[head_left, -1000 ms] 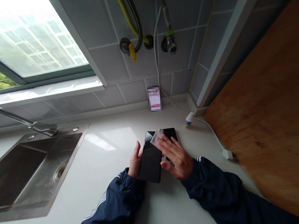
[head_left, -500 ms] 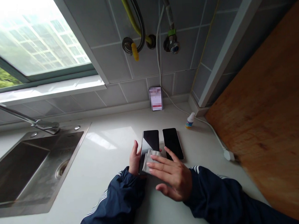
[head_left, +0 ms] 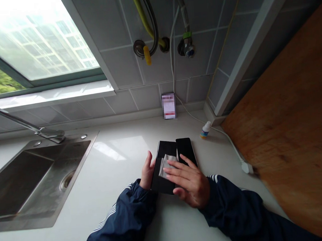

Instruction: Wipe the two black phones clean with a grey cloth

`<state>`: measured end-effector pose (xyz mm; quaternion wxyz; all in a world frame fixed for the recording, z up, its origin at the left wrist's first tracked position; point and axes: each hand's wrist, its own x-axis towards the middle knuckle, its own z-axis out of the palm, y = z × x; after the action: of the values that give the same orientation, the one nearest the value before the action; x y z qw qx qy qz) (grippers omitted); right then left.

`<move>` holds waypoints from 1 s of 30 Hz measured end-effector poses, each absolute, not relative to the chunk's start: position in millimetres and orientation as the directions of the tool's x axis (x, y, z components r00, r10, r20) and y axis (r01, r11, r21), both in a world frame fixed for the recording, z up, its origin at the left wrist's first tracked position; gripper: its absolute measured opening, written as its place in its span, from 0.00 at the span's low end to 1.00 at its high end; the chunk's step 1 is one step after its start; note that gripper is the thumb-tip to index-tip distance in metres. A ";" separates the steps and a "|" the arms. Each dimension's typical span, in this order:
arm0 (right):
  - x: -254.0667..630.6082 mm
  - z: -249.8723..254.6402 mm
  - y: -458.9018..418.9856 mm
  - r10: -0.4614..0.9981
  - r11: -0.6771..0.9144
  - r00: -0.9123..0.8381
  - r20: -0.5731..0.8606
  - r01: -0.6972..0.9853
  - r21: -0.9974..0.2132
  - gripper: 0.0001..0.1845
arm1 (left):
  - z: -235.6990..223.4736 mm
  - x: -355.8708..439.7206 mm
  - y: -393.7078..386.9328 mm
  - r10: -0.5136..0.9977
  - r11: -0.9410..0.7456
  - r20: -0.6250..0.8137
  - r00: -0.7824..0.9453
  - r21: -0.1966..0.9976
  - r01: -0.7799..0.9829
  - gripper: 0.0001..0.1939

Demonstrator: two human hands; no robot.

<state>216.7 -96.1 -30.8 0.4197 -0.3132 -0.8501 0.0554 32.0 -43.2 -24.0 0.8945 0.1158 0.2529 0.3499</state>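
Observation:
A dark phone (head_left: 162, 181) lies tilted across my left hand (head_left: 147, 171), whose thumb sticks up at its left edge; the other fingers are mostly hidden behind it. My right hand (head_left: 189, 182) presses a folded light grey cloth (head_left: 167, 166) onto the screen with outstretched fingers, the thumb held apart below. Just to the right, a second black phone (head_left: 186, 148) lies on the white counter (head_left: 121, 191), its lower part covered by my right hand.
A small white-capped bottle (head_left: 205, 129) stands at the right, near a white cable with a plug (head_left: 246, 167). Against the tiled wall leans a phone-like screen (head_left: 169, 106), blurred out. The steel sink (head_left: 55, 221) with its faucet (head_left: 51, 134) is at the left; a wooden panel (head_left: 291, 128) borders the right.
The phone in my left hand has shifted right and turned, now meeting or overlapping the second phone's edge in view. My right hand and the cloth have moved slightly up and right.

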 end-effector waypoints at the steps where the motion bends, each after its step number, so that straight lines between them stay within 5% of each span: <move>1: 216.1 -30.7 -97.1 0.568 0.807 -0.455 0.686 0.471 -0.356 0.23 | -24.6 31.8 -43.0 0.680 0.733 -0.375 0.630 0.382 -0.563 0.41; 9: 222.5 -29.5 -87.4 0.774 0.609 -0.467 0.427 0.735 -0.299 0.34 | -19.3 40.1 -47.1 0.729 0.682 -0.338 0.595 0.431 -0.590 0.36; 30: 227.3 -28.7 -81.3 0.801 0.552 -0.402 0.444 0.782 -0.288 0.36 | -11.1 48.4 -55.5 0.715 0.683 -0.284 0.638 0.479 -0.552 0.35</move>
<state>227.3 -81.3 -28.7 0.2749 -0.4727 -0.8371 0.0169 48.4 -55.5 -11.1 0.8876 0.1769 0.2314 0.3569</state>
